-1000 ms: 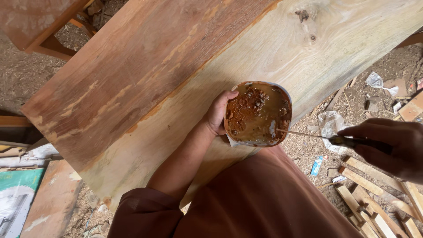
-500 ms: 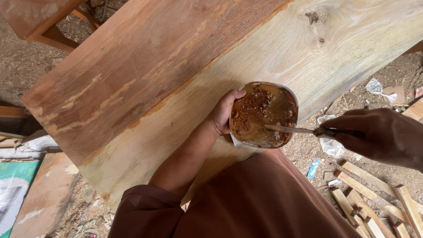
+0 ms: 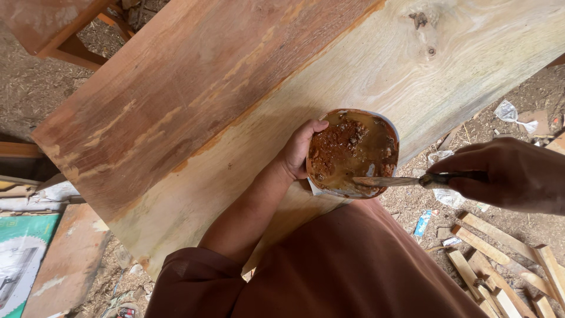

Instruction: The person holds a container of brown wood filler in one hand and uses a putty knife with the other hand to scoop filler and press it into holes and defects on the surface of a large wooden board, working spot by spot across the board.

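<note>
My left hand (image 3: 297, 151) grips the left rim of a small white bowl (image 3: 352, 152) filled with a brown, lumpy paste. The bowl rests at the near edge of a big wooden board (image 3: 235, 100), reddish brown on its far side and pale on its near side. My right hand (image 3: 509, 175) holds a thin putty knife (image 3: 391, 181) by its dark handle. The knife's metal blade lies flat across the bowl's near rim, its tip in the paste.
Several short pale wood offcuts (image 3: 506, 265) lie on the dirt floor at lower right, with scraps of plastic (image 3: 512, 113) and litter around them. A reddish wooden frame (image 3: 65, 35) stands at top left. A green and white sheet (image 3: 20, 259) lies at lower left.
My right hand has moved left, bringing the knife from outside the bowl until its blade lies over the rim and in the paste. My left hand has stayed on the bowl.
</note>
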{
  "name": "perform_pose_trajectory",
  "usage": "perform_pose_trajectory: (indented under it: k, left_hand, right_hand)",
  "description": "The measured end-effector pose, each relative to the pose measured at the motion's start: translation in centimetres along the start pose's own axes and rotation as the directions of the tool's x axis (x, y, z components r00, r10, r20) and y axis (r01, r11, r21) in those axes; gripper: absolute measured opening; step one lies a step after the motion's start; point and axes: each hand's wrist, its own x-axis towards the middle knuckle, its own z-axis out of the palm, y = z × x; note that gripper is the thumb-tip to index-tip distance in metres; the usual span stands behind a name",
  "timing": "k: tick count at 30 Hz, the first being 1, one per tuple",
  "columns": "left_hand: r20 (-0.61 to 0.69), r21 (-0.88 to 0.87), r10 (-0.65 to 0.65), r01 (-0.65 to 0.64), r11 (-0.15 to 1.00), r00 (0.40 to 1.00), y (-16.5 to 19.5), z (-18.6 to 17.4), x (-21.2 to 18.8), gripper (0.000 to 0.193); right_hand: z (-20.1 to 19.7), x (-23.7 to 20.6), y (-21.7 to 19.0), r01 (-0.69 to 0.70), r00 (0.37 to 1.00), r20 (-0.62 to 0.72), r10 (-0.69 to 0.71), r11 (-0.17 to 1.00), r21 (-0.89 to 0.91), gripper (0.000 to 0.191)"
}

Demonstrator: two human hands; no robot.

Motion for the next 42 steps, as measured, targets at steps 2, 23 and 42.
perform_pose_trajectory:
  k: [2, 23, 42]
  left_hand:
    - [-0.008, 0.005, 0.000, 0.000, 1.000, 1.000, 0.0, 0.1, 0.0, 0.051]
    - [-0.036, 0.043, -0.019, 0.020, 0.999, 0.999, 0.8, 0.9, 0.1, 0.057]
    - [-0.048, -0.022, -0.057, 0.056, 0.998, 0.997, 1.8, 0.0, 0.1, 0.059]
  right_hand:
    - [-0.2, 0.2, 0.0, -0.019, 1.000, 0.025, 0.019, 1.000, 0.020, 0.044]
    - [2.3, 3.6, 6.2, 0.146, 0.930, 0.016, -0.368, 0.408, 0.901, 0.045]
    - [-6.2, 9.1, 3.8, 0.397, 0.797, -0.529, 0.293, 0.407, 0.823, 0.044]
